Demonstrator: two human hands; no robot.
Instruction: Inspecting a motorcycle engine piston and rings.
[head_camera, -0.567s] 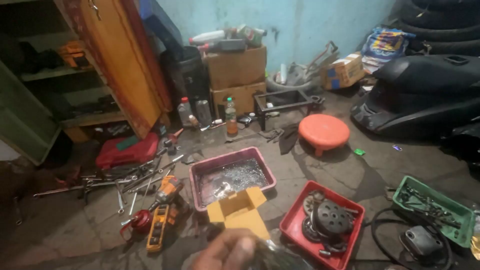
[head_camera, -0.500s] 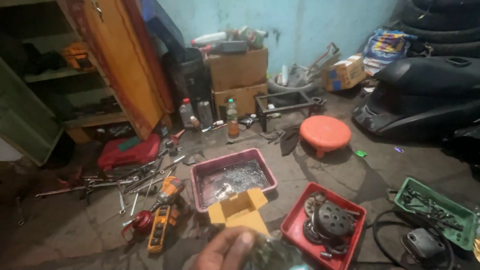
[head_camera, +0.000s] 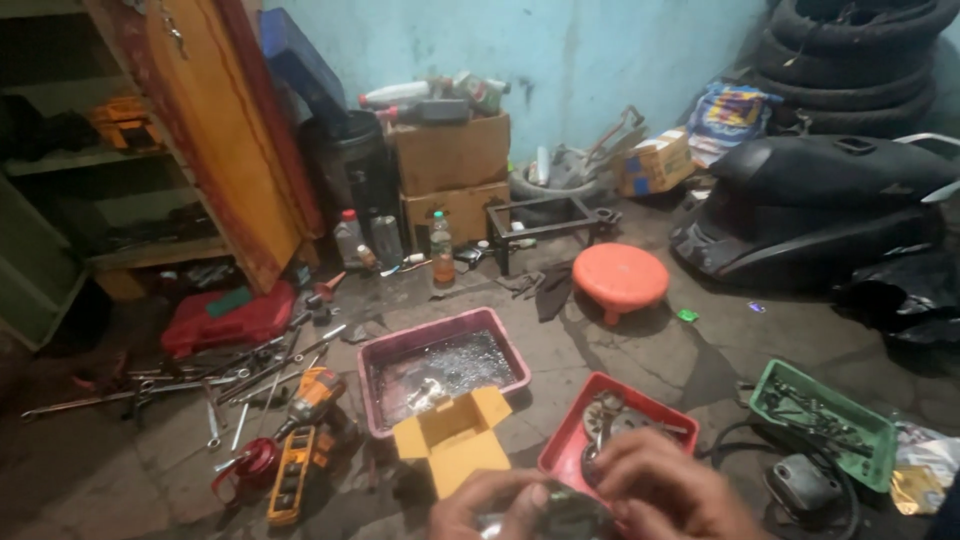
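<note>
Gripping a small dark metal part (head_camera: 560, 505) between the clenched fingers of left hand (head_camera: 490, 505) and right hand (head_camera: 665, 495), steadying it above the red tray (head_camera: 575, 440) and yellow box (head_camera: 455, 440).

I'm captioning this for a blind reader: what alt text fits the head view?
Both hands, left hand and right hand, hold a small dark part above a workshop floor, over an open yellow box, red tray, maroon tray and scattered wrenches.
</note>
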